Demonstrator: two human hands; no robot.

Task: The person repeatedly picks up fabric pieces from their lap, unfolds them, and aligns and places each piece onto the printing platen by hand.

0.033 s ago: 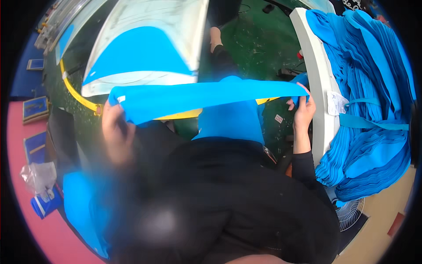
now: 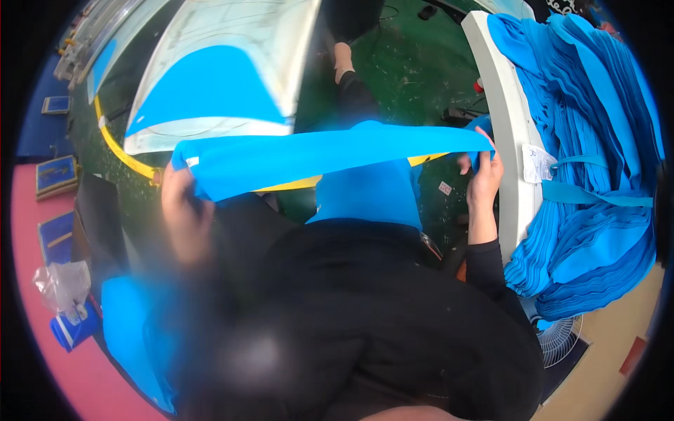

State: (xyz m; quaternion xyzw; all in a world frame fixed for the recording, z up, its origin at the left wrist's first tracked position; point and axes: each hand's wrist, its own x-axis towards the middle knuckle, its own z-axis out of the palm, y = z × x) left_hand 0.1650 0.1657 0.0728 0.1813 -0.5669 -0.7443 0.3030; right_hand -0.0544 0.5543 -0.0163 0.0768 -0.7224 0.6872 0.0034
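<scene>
A long blue fabric strip (image 2: 330,154) is stretched sideways in front of me, with a small white tag near its left end. My left hand (image 2: 184,210) grips that end, slightly blurred, its fingers partly behind the cloth. At the other end, my right hand (image 2: 484,175) pinches the fabric, some of it folded down between the fingers. More blue fabric (image 2: 365,200) lies over my lap below the strip. Beside my right hand stands a white-edged rack (image 2: 509,140) piled with many blue fabric pieces (image 2: 590,112), tied with a band and bearing a paper label.
A white panel (image 2: 151,140) with a blue shape lies ahead. A curved yellow bar (image 2: 123,147) runs over the green floor (image 2: 414,77). My foot (image 2: 342,59) is beyond. At left are a pink surface (image 2: 35,245), blue items and more blue cloth (image 2: 133,330); at lower right, a fan (image 2: 558,344).
The strip and both hands have shifted very slightly upward. The white panel ahead appears a little farther left. Both hands keep their grip.
</scene>
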